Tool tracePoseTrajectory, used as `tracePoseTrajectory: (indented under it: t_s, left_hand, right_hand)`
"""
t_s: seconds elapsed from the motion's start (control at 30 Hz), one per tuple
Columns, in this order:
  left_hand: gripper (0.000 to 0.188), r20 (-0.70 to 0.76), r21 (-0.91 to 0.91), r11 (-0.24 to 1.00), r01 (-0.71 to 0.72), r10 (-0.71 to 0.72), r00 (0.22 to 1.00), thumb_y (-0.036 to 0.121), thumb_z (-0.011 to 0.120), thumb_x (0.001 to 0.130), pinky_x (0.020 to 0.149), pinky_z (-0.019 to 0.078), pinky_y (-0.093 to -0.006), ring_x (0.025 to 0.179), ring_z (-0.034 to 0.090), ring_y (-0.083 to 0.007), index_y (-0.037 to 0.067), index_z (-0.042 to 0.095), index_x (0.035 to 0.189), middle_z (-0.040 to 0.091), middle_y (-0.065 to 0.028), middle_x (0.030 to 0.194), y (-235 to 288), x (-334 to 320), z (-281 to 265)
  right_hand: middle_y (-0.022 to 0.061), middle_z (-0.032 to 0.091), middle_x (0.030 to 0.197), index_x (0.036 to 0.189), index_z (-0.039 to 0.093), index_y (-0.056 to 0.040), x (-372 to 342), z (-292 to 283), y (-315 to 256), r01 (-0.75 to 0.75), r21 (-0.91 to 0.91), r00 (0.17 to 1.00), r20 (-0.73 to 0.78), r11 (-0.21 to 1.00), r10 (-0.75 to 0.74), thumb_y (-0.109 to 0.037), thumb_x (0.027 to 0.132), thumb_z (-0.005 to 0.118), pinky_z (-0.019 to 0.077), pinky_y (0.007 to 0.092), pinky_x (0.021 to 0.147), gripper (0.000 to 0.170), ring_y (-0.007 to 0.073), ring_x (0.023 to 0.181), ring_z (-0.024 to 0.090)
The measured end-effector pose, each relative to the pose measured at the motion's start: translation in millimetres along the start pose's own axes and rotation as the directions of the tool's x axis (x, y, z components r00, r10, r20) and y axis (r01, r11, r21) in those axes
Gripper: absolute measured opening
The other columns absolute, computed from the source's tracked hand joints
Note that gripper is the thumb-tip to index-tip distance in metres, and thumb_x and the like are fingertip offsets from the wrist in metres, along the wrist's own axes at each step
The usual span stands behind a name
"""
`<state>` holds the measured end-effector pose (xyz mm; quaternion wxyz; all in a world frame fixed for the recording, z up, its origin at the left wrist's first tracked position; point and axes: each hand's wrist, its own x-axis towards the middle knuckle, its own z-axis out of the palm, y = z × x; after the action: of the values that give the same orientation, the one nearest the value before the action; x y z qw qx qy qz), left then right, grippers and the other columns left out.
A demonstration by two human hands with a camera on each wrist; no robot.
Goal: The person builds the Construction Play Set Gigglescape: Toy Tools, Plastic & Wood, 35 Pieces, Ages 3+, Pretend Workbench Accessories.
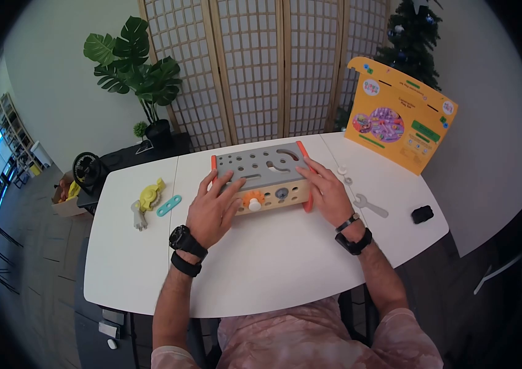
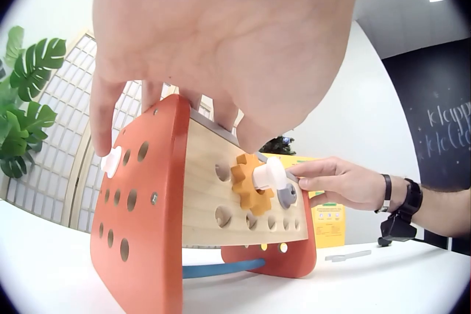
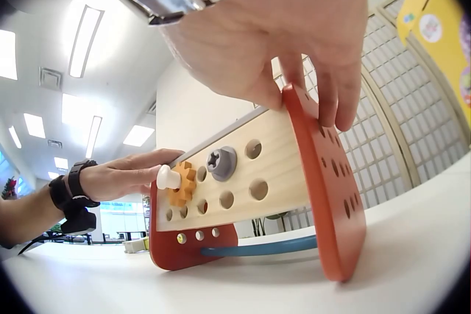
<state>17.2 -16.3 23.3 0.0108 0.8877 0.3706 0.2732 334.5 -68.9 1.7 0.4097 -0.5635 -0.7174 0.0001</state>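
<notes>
A toy workbench (image 1: 261,181) with a grey slotted top, wooden front and red end panels stands on the white table. My left hand (image 1: 212,212) holds its left end, fingers spread over the top and outer side, thumb at the front. One left finger touches a white peg (image 2: 111,161) on the left panel. The right end panel (image 3: 327,203) lies between the thumb and fingers of my right hand (image 1: 329,197). On the front are an orange gear (image 2: 249,185) with a white peg (image 1: 255,205) and a grey bolt (image 3: 221,163). A blue bar (image 3: 272,246) joins the panels below.
Left on the table (image 1: 132,270) lie a yellow-and-grey toy piece (image 1: 150,195) and a teal strip (image 1: 164,210) with holes. To the right are a grey wrench (image 1: 373,208), small white and grey pieces (image 1: 348,181), and a black object (image 1: 422,214). A yellow box (image 1: 396,154) stands behind.
</notes>
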Motion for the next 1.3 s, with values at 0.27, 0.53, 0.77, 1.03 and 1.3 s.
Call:
tracePoseTrajectory:
  t_s: [0.27,0.53,0.77,1.03,1.3]
  left_hand:
    - [0.051,-0.011,0.004,1.0,0.008,-0.008,1.0,0.032,0.07,0.099,0.116,0.0472,-0.0527,0.152,0.037,-0.0456,0.017,0.062,0.147,0.053,-0.0123,0.158,1.5,0.4,2.4]
    - [0.069,-0.003,-0.015,1.0,0.013,-0.013,1.0,0.032,0.086,0.086,0.117,0.0463,-0.0536,0.151,0.036,-0.047,0.02,0.06,0.149,0.053,-0.0122,0.158,0.7,0.4,3.0]
    - [0.07,0.009,-0.034,0.999,0.03,-0.029,1.0,0.03,0.087,0.084,0.12,0.0443,-0.0524,0.152,0.036,-0.0456,0.022,0.06,0.148,0.052,-0.0114,0.158,2.1,0.1,1.9]
    - [0.074,-0.009,-0.023,0.999,0.025,-0.025,1.0,0.028,0.09,0.079,0.117,0.047,-0.0536,0.153,0.035,-0.0458,0.02,0.061,0.147,0.052,-0.0121,0.158,0.4,0.0,5.4]
    - [0.077,-0.008,-0.023,0.999,0.037,-0.037,0.999,0.03,0.092,0.078,0.118,0.0466,-0.0544,0.154,0.033,-0.0465,0.02,0.06,0.148,0.051,-0.0127,0.16,3.2,-0.5,6.1]
  right_hand:
    - [0.01,0.057,0.157,0.138,0.071,-0.014,-0.2,-2.2,-3.4,-0.032,0.018,0.999,0.035,0.999,0.032,-0.003,0.099,0.06,0.0528,0.043,0.108,0.043,0.0336,0.126,0.061]
    - [0.0073,0.045,0.166,0.134,0.072,-0.0191,-7.0,22.5,-62.8,0.303,-0.282,0.948,0.188,0.911,-0.257,-0.006,0.093,0.065,0.0194,0.0675,0.127,0.043,0.0327,0.158,0.034]
    - [0.0081,0.052,0.16,0.107,0.075,-0.0105,-4.7,16.2,-55.4,0.267,-0.287,0.947,0.255,0.92,-0.195,-0.008,0.094,0.066,0.0205,0.0706,0.126,0.016,0.0292,0.157,0.037]
    - [0.0106,0.055,0.155,0.109,0.074,-0.0082,-7.1,10.7,-42.7,0.235,-0.177,0.965,0.156,0.956,-0.208,-0.003,0.091,0.067,0.0233,0.0607,0.13,0.02,0.0314,0.153,0.042]
    - [0.0116,0.06,0.151,0.109,0.074,-0.0076,-7.2,13.0,-37.9,0.226,-0.118,0.971,0.106,0.967,-0.214,0.0,0.09,0.067,0.0268,0.0585,0.13,0.021,0.033,0.15,0.047]
